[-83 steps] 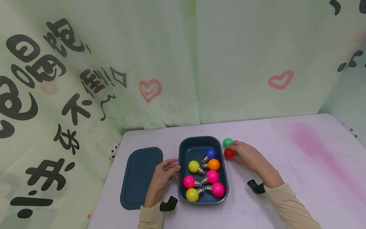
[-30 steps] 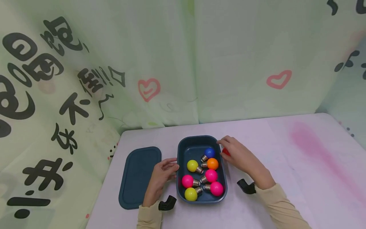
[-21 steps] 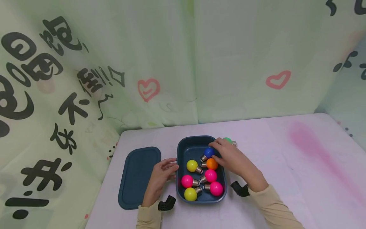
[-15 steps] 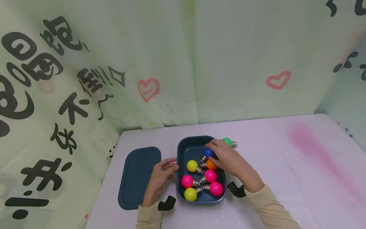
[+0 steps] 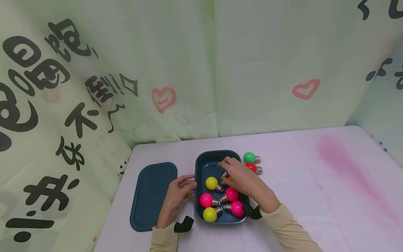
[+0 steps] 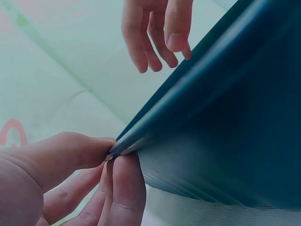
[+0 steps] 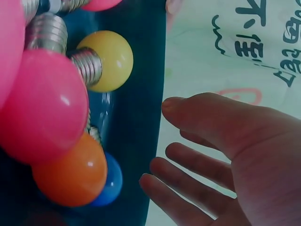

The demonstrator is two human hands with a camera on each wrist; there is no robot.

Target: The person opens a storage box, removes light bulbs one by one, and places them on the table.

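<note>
My left hand (image 5: 177, 199) pinches the left rim of a dark blue box (image 5: 206, 168); in the left wrist view its thumb lies on one side of the rim, fingers on the other. Over the box's upper right part hovers my right hand (image 5: 244, 178), fingers spread and holding nothing. Inside lie coloured light bulbs: a yellow bulb (image 5: 211, 183), another yellow bulb (image 5: 210, 214) and several pink bulbs (image 5: 206, 200). An orange bulb (image 7: 70, 169) and a blue bulb (image 7: 113, 181) are mostly hidden under the right hand in the head view.
On the table just right of the box lie a green bulb (image 5: 249, 157) and a red bulb (image 5: 251, 167). A flat dark blue lid (image 5: 154, 196) rests left of the box, partly behind the left hand. A printed curtain (image 5: 252, 70) hangs behind the table.
My right hand has left the red bulb and moved left over the box. The red and green bulbs stay on the table. The left hand keeps its place at the rim.
</note>
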